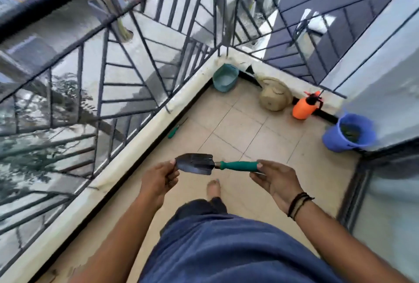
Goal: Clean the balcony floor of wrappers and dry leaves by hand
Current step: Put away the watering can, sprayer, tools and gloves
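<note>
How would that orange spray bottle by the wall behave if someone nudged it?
The orange spray bottle looks like smooth plastic, so it would probably slide on the tiled floor. Its black pump top sits high, so a push up there might tip it. How full, and so how heavy, cannot be seen.

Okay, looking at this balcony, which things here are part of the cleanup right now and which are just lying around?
In use:
- trowel, held level between both hands
- left hand pinching the blade tip
- right hand at the green handle's end
- tiled floor

Lying about:
- teal basin
- tan watering can
- orange sprayer
- blue bucket
- green-handled tool by the ledge
</note>
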Demonstrator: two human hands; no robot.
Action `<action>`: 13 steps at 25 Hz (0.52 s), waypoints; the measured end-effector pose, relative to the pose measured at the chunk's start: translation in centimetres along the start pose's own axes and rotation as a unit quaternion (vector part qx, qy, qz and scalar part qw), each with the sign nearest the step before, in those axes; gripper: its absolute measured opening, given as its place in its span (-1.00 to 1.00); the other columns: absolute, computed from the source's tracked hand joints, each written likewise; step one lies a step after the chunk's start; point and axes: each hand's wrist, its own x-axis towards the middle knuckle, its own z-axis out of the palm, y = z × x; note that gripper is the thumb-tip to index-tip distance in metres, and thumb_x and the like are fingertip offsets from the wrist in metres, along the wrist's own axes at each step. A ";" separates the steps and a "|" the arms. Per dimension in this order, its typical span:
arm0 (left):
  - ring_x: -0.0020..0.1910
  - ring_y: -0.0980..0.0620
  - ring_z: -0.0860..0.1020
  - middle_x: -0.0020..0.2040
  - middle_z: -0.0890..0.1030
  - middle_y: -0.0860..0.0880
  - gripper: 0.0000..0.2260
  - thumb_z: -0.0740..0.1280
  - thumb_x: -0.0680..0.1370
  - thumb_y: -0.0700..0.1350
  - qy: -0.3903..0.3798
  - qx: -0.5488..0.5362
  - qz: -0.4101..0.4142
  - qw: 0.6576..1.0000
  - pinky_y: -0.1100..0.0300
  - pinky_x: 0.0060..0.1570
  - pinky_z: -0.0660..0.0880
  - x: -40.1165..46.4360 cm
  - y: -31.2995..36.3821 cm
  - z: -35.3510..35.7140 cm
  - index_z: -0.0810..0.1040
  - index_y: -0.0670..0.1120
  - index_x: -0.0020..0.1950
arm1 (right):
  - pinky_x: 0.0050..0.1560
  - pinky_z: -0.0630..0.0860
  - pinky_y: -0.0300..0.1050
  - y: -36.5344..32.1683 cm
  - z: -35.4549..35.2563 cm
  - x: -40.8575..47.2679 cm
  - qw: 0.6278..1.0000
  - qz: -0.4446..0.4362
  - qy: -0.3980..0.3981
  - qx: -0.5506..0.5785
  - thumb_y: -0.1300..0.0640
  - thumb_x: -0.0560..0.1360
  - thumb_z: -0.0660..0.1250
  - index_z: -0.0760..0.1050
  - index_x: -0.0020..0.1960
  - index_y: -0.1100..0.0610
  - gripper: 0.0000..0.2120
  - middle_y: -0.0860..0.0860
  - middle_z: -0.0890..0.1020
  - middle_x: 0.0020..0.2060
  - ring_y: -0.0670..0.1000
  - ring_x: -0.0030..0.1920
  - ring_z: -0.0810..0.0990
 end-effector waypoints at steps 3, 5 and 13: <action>-0.37 0.10 0.51 -0.37 0.58 -0.01 -0.90 0.37 0.62 -0.18 -0.058 0.010 0.003 0.998 0.27 -0.32 0.53 6.3 6.5 6.6 0.60 -0.15 -0.09 | -0.08 0.69 -0.08 -6.5 2.3 4.7 0.999 -0.029 0.028 0.003 0.43 0.54 0.36 0.58 0.06 0.42 -0.89 0.34 0.62 0.02 0.29 0.02 0.64; -0.41 0.12 0.49 -0.41 0.56 0.01 -0.89 0.36 0.62 -0.19 -0.069 0.018 0.018 0.997 0.29 -0.37 0.51 8.0 9.2 9.5 0.57 -0.14 -0.11 | -0.06 0.69 -0.08 -9.3 3.6 6.0 0.998 -0.047 0.037 0.030 0.43 0.54 0.35 0.57 0.07 0.42 -0.88 0.30 0.63 -0.02 0.26 -0.02 0.63; -0.38 0.10 0.58 -0.28 0.61 -0.07 -0.97 0.42 0.58 -0.21 -0.071 0.070 -0.008 0.995 0.27 -0.31 0.56 18.2 18.7 26.5 0.60 -0.15 0.00 | -0.09 0.68 -0.15 -23.1 2.6 22.0 0.989 -0.038 0.075 0.119 0.31 0.52 0.40 0.59 -0.02 0.27 -0.95 0.16 0.68 -0.09 0.11 -0.10 0.69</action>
